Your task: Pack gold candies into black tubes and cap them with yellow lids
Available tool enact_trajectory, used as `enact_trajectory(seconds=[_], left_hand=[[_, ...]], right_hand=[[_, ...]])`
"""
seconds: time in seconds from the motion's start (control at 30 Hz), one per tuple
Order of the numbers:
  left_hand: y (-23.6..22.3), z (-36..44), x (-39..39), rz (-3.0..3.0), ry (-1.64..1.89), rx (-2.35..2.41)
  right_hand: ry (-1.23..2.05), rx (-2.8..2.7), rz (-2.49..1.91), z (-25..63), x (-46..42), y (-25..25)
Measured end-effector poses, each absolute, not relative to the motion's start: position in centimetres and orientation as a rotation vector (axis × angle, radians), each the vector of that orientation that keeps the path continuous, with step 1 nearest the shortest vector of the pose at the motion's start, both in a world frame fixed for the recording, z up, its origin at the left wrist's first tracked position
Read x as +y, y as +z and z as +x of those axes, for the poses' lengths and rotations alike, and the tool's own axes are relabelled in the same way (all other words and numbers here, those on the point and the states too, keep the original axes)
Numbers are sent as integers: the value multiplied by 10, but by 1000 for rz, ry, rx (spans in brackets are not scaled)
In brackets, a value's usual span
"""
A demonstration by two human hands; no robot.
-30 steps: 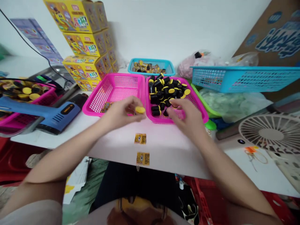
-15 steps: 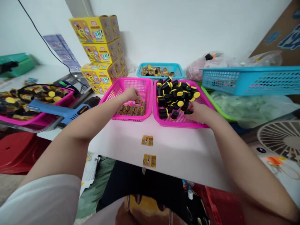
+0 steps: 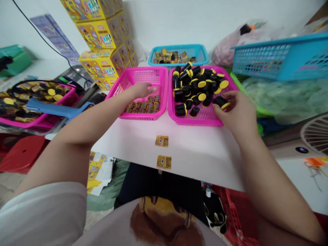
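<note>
Over the left pink basket (image 3: 164, 108), my left hand (image 3: 140, 90) has its fingers stretched out and holds nothing that I can see. Beneath it, several small wrapped cylinders (image 3: 143, 107) with gold-brown labels stand in rows. My right hand (image 3: 239, 111) grips a black cylinder with a yellow cap (image 3: 220, 101) between thumb and fingers, at the right side of the right pink basket (image 3: 180, 120). A heap of similar black and yellow cylinders (image 3: 196, 85) fills much of that basket. Two flat gold labels (image 3: 162, 141) lie on the white table (image 3: 138, 140) in front.
Behind the pink baskets stands a blue basket (image 3: 205, 56) of labelled cylinders. Stacked yellow boxes (image 3: 98, 63) rise at back left. A blue heat gun (image 3: 55, 111) lies beside another full pink basket (image 3: 30, 124). At right are a larger blue basket (image 3: 263, 63) and a fan (image 3: 317, 133).
My left hand has opened and risen off the rows of wrapped cylinders. My right hand has taken hold of a black and yellow cylinder. The view has tilted downward.
</note>
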State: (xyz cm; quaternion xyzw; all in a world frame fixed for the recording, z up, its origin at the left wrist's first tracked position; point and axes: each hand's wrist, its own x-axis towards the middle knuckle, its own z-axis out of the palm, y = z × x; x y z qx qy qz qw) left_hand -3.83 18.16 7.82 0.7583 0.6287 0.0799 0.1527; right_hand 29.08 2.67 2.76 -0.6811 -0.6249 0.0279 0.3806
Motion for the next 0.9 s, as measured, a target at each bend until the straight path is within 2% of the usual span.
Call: enact_trajectory(seconds=[0.07, 0.13, 0.2, 0.3, 0.4, 0.5, 0.67, 0.8, 0.9], left_hand=[[86, -40, 142, 2454, 483, 1637], [80, -42, 80, 2700, 581, 1316], [58, -44, 6, 2908, 502, 859], [11, -47, -90, 3225, 367, 803], [-16, -54, -132, 3362, 195, 690], [-9, -65, -130, 3333, 260, 599], [32, -75, -92, 3083, 618, 747], [56, -54, -51, 2685, 991, 973], [63, -29, -17, 2386, 1218, 959]], right_hand=[[88, -1539, -1730, 291, 26, 27], [69, -1541, -1703, 292, 26, 25], [49, -1570, -1692, 291, 27, 25], [41, -1579, -1736, 290, 27, 28], [40, -1593, -1748, 288, 26, 31], [34, -1606, -1723, 288, 26, 31], [-7, -1609, -1694, 288, 27, 32], [-42, -1641, -1587, 283, 20, 34], [41, -1628, -1416, 273, 15, 32]])
